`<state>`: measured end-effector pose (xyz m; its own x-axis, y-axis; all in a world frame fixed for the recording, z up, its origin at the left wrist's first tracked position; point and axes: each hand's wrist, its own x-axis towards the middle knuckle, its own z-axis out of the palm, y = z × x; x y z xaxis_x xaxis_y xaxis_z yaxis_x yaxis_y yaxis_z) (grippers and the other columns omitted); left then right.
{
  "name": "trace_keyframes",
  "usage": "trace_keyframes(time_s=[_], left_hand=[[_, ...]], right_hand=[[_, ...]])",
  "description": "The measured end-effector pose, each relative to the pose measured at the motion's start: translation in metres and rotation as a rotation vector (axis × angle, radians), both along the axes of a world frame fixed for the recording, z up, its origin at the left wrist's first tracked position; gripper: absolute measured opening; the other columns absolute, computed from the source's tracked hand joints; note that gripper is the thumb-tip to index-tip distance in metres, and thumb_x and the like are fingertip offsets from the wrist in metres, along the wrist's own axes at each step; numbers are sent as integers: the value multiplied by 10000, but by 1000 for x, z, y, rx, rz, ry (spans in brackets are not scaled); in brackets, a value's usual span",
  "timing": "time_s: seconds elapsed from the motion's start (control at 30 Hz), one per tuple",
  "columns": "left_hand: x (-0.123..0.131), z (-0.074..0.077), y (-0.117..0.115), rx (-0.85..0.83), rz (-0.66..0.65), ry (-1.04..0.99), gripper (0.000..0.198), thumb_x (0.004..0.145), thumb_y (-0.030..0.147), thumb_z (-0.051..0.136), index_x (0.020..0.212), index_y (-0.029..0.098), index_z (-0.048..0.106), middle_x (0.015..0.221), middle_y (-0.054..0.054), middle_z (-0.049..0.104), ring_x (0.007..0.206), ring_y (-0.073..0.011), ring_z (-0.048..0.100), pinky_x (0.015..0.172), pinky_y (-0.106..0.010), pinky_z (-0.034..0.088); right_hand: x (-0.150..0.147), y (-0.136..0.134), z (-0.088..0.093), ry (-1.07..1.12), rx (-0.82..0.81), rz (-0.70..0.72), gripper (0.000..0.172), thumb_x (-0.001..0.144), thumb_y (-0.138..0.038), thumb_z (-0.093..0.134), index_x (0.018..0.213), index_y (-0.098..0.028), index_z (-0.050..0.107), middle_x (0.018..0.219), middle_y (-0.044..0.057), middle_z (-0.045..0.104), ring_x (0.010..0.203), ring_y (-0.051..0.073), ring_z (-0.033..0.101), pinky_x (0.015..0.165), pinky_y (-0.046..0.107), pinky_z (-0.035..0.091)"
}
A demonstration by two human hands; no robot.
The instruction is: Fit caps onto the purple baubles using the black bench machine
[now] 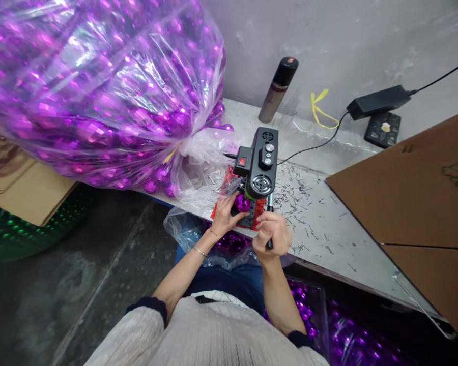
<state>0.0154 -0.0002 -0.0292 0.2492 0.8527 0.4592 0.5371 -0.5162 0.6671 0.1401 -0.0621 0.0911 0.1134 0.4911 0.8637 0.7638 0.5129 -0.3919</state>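
Note:
A shiny purple bauble (243,203) sits beneath the head of a small black machine (262,162) with round grilles and a red switch. My left hand (226,216) holds the bauble from the left, thumb and fingers closed on its near side. My right hand (274,235) is wrapped round the black-gripped lever (269,244) at the machine's right side. Red material (260,209) shows under the machine's base. The top of the bauble is hidden by the machine head.
A big clear bag of purple baubles (137,101) fills the left. Small dark wire pieces (297,198) litter the white table (339,239). Behind stand a spray can (278,90), a yellow tie (320,109) and a power adapter (381,101). A cardboard box (416,203) is at right.

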Motion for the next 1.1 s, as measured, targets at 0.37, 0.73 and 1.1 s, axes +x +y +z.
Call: trace_keyframes(time_s=[0.37, 0.73, 1.1], left_hand=[[2, 4, -2, -21, 22, -1, 657, 898, 521, 724, 1431, 191, 528, 1288, -170, 712, 1197, -315, 692, 1017, -466, 533], [3, 7, -3, -43, 24, 6, 669, 906, 565, 695, 1401, 135, 557, 1295, -196, 711, 1205, -320, 690, 1021, -493, 540], [3, 5, 0, -43, -4, -20, 643, 922, 532, 683, 1431, 167, 533, 1316, -193, 694, 1223, -324, 671, 1034, -492, 520]], right_hand=[[-3, 6, -30, 34, 96, -5, 258, 1033, -230, 388, 811, -228, 519, 737, 3, 619, 634, 125, 589, 665, 300, 509], [-5, 8, -41, 103, 117, 25, 281, 1046, -272, 395, 798, -226, 518, 739, -3, 596, 632, 125, 585, 651, 311, 502], [0, 16, -52, 13, 165, 34, 276, 1039, -244, 363, 792, -230, 484, 744, -12, 578, 620, 116, 582, 639, 305, 493]])
